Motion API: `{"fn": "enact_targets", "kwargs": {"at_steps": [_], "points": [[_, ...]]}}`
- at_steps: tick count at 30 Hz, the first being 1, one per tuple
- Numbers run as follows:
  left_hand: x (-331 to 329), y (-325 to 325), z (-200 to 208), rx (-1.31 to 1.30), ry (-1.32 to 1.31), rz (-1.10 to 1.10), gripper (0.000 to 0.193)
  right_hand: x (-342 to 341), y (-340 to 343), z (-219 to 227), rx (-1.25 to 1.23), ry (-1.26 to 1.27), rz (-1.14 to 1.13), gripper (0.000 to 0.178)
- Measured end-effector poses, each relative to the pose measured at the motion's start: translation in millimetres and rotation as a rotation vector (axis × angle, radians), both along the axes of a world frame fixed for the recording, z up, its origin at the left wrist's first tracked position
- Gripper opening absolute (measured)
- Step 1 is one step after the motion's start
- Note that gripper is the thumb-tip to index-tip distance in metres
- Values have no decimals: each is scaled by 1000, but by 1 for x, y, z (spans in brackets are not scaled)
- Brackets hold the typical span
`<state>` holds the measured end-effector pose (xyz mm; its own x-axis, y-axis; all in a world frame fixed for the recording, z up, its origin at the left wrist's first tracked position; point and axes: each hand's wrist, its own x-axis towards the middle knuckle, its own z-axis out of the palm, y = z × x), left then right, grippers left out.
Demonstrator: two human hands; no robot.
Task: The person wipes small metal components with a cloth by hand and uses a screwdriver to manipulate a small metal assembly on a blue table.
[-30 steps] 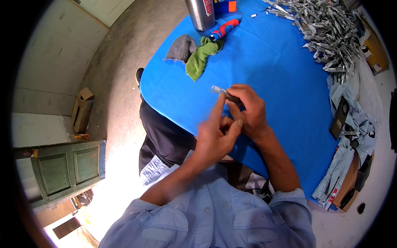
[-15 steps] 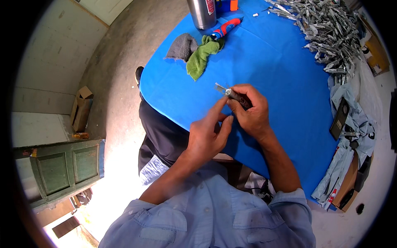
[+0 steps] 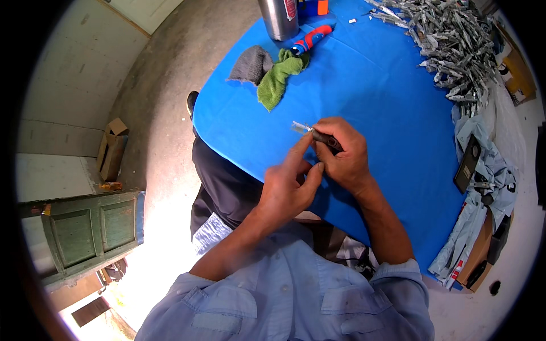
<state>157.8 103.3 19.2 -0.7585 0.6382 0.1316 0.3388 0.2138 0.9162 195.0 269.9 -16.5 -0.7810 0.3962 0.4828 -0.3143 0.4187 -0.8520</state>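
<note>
My right hand (image 3: 344,149) is closed around a short dark cylinder (image 3: 328,140), which is held above the blue-covered table. From the cylinder's left end sticks a small clear strip (image 3: 300,127); its exact kind is too small to make out. My left hand (image 3: 287,184) has its index finger stretched out, with the fingertip touching the cylinder's end where the strip comes out. The left thumb stands apart from that finger, and nothing is gripped between them. The other left fingers are curled and partly hidden.
Beyond my hands lie a green cloth (image 3: 277,82), a grey cloth (image 3: 250,64) and a red-and-blue tool (image 3: 313,40). A steel tumbler (image 3: 280,21) stands behind. A big pile of thin grey pieces (image 3: 452,48) and crumpled plastic bags (image 3: 488,150) occupy the right side.
The cylinder has turned slightly in my right hand, so its end face shows less and the clear strip points more to the left. My left index finger has shifted onto its end.
</note>
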Motion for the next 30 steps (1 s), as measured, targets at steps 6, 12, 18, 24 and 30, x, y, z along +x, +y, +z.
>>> {"fn": "enact_targets", "kwargs": {"at_steps": [6,12,18,24,30], "points": [[-2,-5,6,-15,148,33,54,1,-4,11,83,15,-28,24],[-36,-13,16,-89,616,30,44,2,-3,11,96,-42,12,24],[-46,-14,14,-211,708,-19,33,3,-3,13,100,-64,30,23],[-44,-11,10,-220,642,0,33,3,-4,14,73,-76,34,22],[-35,-3,1,-156,579,37,32,2,-2,11,106,-61,1,23]]}}
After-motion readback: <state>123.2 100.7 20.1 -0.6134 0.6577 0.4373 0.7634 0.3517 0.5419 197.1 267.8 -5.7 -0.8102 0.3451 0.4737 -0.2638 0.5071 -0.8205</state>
